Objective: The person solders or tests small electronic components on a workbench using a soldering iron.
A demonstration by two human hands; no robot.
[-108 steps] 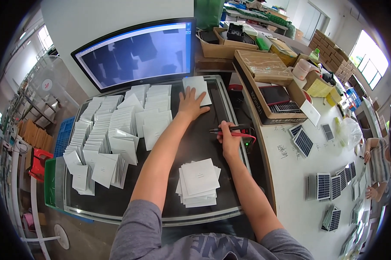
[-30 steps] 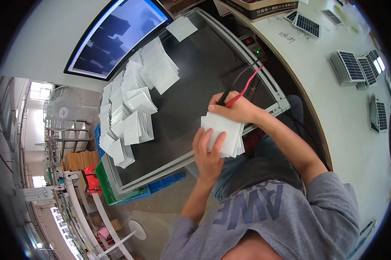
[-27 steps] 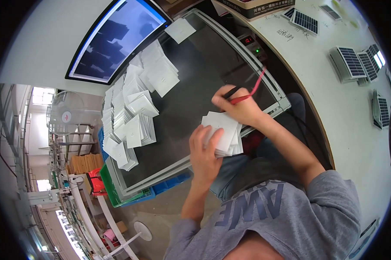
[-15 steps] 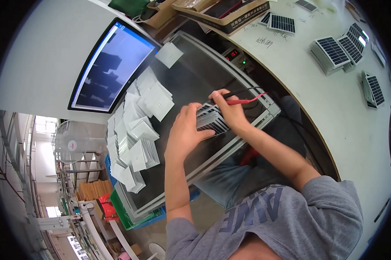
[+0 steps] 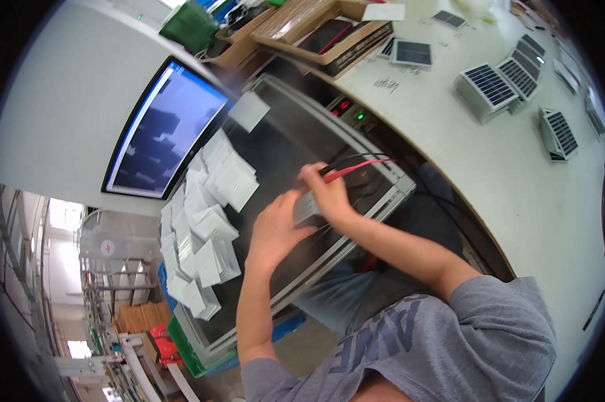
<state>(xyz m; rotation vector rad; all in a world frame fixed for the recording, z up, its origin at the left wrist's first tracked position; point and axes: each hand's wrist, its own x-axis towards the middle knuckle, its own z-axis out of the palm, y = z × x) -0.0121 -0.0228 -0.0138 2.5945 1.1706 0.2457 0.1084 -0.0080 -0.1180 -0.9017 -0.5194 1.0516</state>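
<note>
My left hand (image 5: 274,229) is closed round one side of a stack of small solar panels (image 5: 306,210) above the dark glass top of a metal-framed table. The stack is blurred and partly hidden behind my fingers. Close against its other side is my right hand (image 5: 327,195), gripping a red test probe (image 5: 343,171) and a black test probe (image 5: 327,168), whose leads trail off to the right. The probe tips are hidden, so contact with the panels cannot be made out. Beside my left hand lie several rows of overlapping white-backed panels (image 5: 215,224).
A monitor (image 5: 165,130) stands at the table's far left. One white square panel (image 5: 249,111) lies near the far edge. A meter with a red display (image 5: 343,106) sits beyond the frame. On the white bench at right are stacks of solar panels (image 5: 488,87) and an open carton (image 5: 332,47).
The view has shifted, so the whole scene sits differently. My hands have closed in around the stack, which now shows less of its panel faces. The probes remain in my right hand.
</note>
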